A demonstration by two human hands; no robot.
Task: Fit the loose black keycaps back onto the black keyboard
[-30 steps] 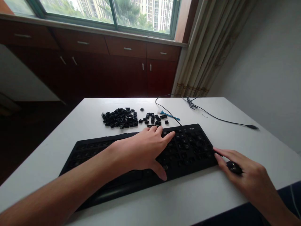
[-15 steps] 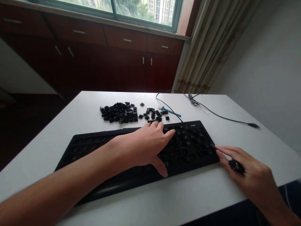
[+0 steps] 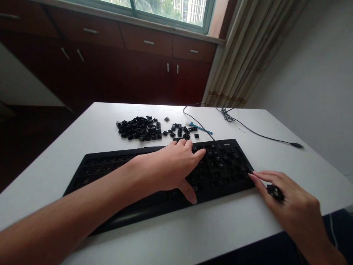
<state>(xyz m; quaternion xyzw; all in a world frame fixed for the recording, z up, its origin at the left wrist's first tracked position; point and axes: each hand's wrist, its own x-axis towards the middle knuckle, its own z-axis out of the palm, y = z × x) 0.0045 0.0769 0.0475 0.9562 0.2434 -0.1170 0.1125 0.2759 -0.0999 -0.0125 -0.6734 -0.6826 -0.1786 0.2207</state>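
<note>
A black keyboard (image 3: 154,213) lies across the white table, with bare sockets where many keys are off. Across its middle rests my left hand (image 3: 176,167), fingers spread towards the far edge and thumb near the front edge. My right hand (image 3: 289,198) is closed at the keyboard's right end. Its thumb and index finger pinch together at the edge, and what is between the fingertips is too small to make out. Tucked in the curled fingers are black keycaps (image 3: 275,192), partly hidden.
Behind the keyboard lie a heap of black keycaps (image 3: 138,129) and several loose ones (image 3: 179,130). A blue tool (image 3: 201,127) sits beside the keyboard's cable (image 3: 259,135), which runs right to its plug. A thin bent wire (image 3: 242,130) lies on the white table (image 3: 91,127).
My right fingertips have pulled back slightly from the keys to the keyboard's right edge. My left hand stays in place. The view has shifted slightly.
</note>
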